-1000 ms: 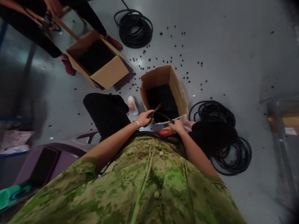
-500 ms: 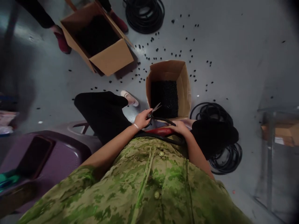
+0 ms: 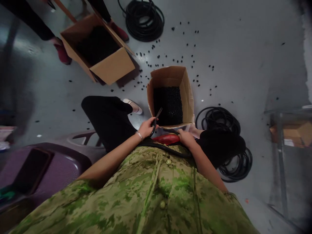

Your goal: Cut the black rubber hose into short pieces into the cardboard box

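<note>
My left hand (image 3: 146, 127) is closed around a pair of scissors (image 3: 158, 113). Their blades point up over the near left side of a cardboard box (image 3: 188, 94), and the blades look nearly together. Small black pieces (image 3: 170, 104) cover the bottom of that box. In my right hand (image 3: 186, 138), closed as well, is a black hose (image 3: 170, 150) that loops across my lap. A short stretch of it shows between my two hands. Below that, a shiny red object (image 3: 167, 139) lies between my hands; its kind I cannot make out.
A second cardboard box (image 3: 114, 66) with black contents stands at the upper left, by another person's legs and red shoes (image 3: 62, 53). Coiled black hoses (image 3: 145, 21) lie on the floor, some by my right leg (image 3: 220, 143). Black bits are scattered around. A purple stool (image 3: 63, 162) is at left.
The scissor blades have drawn together and tilted more upright. The arc of hose between my hands has dropped, and less of it shows. My right hand has moved slightly left and down.
</note>
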`<state>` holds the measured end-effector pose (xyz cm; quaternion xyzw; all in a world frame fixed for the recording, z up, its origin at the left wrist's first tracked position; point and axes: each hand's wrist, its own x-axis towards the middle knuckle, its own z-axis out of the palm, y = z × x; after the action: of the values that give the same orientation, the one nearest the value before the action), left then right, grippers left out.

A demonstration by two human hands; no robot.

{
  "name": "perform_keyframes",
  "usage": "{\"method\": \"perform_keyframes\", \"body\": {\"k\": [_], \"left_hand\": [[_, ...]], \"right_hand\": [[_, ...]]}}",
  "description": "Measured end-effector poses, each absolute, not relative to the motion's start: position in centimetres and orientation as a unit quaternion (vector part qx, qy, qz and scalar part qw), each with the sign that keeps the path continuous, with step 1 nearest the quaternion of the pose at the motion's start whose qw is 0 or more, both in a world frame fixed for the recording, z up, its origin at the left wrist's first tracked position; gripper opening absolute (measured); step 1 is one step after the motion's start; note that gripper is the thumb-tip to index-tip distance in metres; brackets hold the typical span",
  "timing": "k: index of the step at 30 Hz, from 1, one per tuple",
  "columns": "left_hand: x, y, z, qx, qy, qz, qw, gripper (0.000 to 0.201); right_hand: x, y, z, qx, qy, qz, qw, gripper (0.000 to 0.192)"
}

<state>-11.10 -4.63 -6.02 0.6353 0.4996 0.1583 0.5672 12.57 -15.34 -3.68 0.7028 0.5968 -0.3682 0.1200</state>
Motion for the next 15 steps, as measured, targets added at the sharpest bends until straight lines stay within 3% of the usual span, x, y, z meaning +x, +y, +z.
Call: {"method": "perform_keyframes", "body": {"k": [4,7,9,15], "left_hand": [[-10.7,-4.5,-5.9,0.621,0.495,0.149,0.589,0.042],[-10.4,-4.6,-4.6,0.578,0.497,0.158,0.628,0.043],[-10.5,-4.3,-3.4,0.521,0.502,0.176,0.668,0.043],[-9.8,-1.8,-1.0,0.421,0.449,0.259,0.745,0.049]], "right_hand": [[11.8,-14.6,-4.0,0.672,0.62,-0.362,0.18,0.03],[12.6,-14.4,-3.7,0.662,0.626,-0.386,0.141,0.029],[13.6,-14.8,-3.5,0.664,0.619,-0.415,0.06,0.026],[15.6,-15.0,-4.3,0.627,0.479,-0.532,-0.308,0.025]]}}
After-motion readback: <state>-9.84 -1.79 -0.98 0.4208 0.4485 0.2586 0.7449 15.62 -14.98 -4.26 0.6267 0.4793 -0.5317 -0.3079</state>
